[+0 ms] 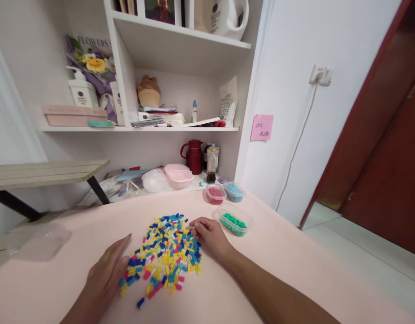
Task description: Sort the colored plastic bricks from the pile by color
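A loose pile of small building bricks (167, 252) in blue, yellow, teal, pink and white lies spread on the pink tabletop. Along the pile's left edge rests my left hand (108, 270), its fingers stretched out and nothing visible in it. At the upper right edge of the pile, my right hand (209, 234) has its thumb and fingers curled together in a pinch; whatever is between the tips is too small to make out. Just beyond it sits a clear tub of green bricks (234, 223). Farther back are a tub of red bricks (215, 194) and a tub of light blue bricks (233, 192).
A clear plastic container (38, 240) lies at the table's left edge. Behind the table stand a pink bowl (178, 176), a red jug (194, 157) and a bottle of dark liquid (211, 168). White shelving (180, 128) rises above them. A wooden bench (45, 173) is at left.
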Available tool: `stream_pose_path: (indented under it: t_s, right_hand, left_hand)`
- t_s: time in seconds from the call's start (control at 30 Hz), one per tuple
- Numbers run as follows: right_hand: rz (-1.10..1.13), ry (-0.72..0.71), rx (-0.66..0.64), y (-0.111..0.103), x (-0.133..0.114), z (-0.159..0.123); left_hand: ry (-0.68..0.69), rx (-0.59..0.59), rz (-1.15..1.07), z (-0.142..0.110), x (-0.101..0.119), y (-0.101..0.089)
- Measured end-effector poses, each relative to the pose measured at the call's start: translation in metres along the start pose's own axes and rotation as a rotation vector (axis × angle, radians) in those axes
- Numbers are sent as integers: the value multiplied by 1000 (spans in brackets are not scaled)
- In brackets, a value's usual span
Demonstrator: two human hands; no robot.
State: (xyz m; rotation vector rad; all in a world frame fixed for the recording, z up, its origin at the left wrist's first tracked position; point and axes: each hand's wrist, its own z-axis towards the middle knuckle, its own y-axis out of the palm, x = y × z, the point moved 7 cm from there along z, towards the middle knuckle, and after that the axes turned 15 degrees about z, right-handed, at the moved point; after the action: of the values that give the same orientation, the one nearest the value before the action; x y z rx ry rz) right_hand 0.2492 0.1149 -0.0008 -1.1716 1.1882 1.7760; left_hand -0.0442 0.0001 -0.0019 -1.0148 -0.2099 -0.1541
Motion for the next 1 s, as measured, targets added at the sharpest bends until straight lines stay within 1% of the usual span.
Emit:
stream_pose_path:
  t_s: [0.13, 0.33, 0.4, 0.47, 0.53, 0.6, 0.67, 0.8, 0.9, 1.0]
  right_hand:
    - [-5, -1, -3, 0, 0, -1]
    - [-39, -34, 11, 1, -6, -3]
    - [-38, -38, 3, 2, -7, -4]
    - [-39, -32, -2, 2, -6, -5]
    - [-46, -14, -1, 1, -4, -6]
    - [-74, -2, 18, -2, -2, -6]
    - [-110, 13, -1, -3, 0, -5]
    - [-107, 7, -6, -3, -4, -6]
    - [-95, -26, 20, -1, -10, -7]
    - [-53, -22, 47, 1, -11, -6]
  left_hand:
    - [3, 2, -4, 0, 2, 0]
    - [-14, -35, -38, -1, 0, 7]
    - [-38, -35, -52, -1, 2, 4]
    - [-71, -26, -84, -1, 6, -4]
    - [-88, -5, -155, 0, 11, -17]
    - [-149, 61, -161, 1, 9, -32]
    - [-212, 113, -120, 1, 2, -44]
    - [-303, 185, -69, -3, -9, -59]
    - [-338, 231, -59, -1, -16, -76]
    - [-331, 265, -50, 6, -33, -96]
